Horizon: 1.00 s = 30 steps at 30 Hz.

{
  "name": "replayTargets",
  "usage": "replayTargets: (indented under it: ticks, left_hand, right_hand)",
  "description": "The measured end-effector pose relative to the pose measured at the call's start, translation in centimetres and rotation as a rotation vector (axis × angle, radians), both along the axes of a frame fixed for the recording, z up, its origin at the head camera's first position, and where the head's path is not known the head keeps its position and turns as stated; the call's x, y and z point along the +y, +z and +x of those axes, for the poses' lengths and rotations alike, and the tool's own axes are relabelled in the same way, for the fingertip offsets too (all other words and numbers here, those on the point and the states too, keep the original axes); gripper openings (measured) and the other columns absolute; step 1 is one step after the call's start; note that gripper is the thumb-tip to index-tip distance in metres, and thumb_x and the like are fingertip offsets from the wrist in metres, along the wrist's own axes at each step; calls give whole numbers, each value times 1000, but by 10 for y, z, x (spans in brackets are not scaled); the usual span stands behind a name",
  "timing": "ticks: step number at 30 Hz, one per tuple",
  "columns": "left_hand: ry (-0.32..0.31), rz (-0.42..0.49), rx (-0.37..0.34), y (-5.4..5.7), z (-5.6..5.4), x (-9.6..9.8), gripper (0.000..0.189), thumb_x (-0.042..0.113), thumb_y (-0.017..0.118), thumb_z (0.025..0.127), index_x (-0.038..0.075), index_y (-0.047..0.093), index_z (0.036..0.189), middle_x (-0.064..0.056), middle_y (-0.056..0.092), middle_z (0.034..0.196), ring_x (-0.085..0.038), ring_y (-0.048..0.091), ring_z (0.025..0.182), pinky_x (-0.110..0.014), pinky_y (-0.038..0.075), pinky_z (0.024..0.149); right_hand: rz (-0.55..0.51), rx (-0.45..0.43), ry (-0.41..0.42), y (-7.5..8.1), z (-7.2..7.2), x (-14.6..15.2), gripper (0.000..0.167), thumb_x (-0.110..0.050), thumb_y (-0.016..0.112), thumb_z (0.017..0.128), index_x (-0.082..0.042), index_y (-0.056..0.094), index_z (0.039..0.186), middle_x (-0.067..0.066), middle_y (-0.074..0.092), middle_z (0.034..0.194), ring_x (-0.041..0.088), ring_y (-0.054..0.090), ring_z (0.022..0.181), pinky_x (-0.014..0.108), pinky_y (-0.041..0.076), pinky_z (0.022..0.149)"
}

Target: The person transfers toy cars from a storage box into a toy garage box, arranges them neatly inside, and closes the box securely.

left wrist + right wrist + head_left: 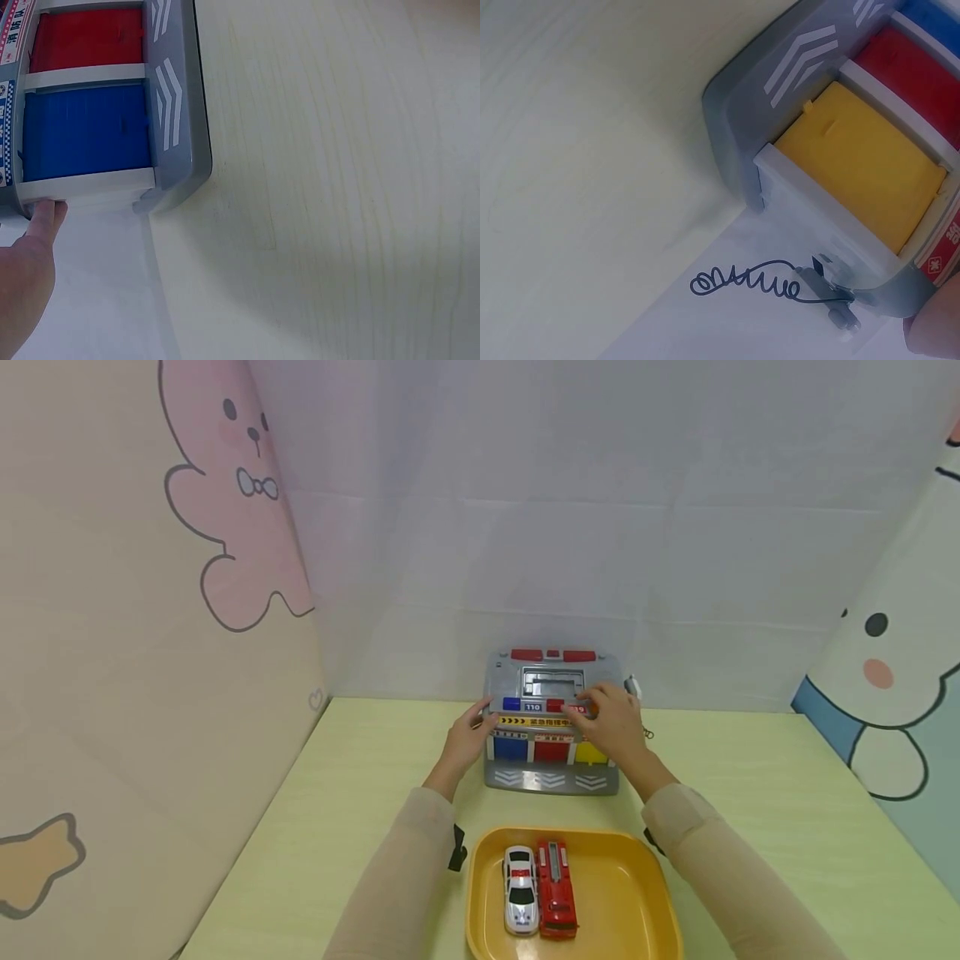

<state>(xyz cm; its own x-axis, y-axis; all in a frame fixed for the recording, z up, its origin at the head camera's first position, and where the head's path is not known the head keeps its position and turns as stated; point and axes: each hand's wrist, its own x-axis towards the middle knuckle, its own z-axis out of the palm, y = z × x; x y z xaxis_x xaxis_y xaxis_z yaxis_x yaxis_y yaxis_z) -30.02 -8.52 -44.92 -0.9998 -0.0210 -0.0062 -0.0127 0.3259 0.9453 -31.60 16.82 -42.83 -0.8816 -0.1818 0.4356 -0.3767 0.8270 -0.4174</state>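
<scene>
A grey toy garage (551, 783) stands against the back wall, with blue, red and yellow doors along its front. My left hand (463, 743) is at the garage's left side, fingers extended and touching the side wall by the blue door (86, 133). My right hand (617, 720) reaches over the right part of the roof, its fingertips by the red button (555, 704) and partly covering the label there. Only a bit of that hand shows in the right wrist view, past the yellow door (862, 165). A blue button (512, 703) sits left of the red one.
Between my forearms is a yellow tray (630, 893) holding a white police car (521, 893) and a red fire truck (557, 893). A dark coiled cord (757, 279) hangs at the garage's right side. Printed curtains enclose the table (750, 793).
</scene>
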Motion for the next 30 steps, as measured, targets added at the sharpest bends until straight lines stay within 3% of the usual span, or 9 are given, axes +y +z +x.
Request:
replayTargets:
  ticks: [11,21,30]
  left_hand:
    - [-1,-10,12,-1,0,0,47,32,56,101,21,48,145,-20,50,140,-36,46,129,-51,41,102]
    - [-2,6,6,-3,0,1,46,32,55,101,22,48,145,-19,49,141,-36,46,129,-51,42,102]
    - [-1,11,3,-6,-3,0,46,34,55,101,23,48,145,-18,48,143,-36,46,129,-51,42,102]
  right_hand:
    - [-42,-56,-47,-1,-3,-5,45,-48,64,92,-4,71,98,12,60,105,32,51,101,57,34,96]
    - [-71,-166,-71,1,-5,-5,48,-50,65,90,-4,70,101,13,57,103,33,48,101,55,31,97]
    - [-100,-203,-70,5,-7,-4,50,-51,67,88,-3,70,103,12,56,99,31,48,95,54,32,92]
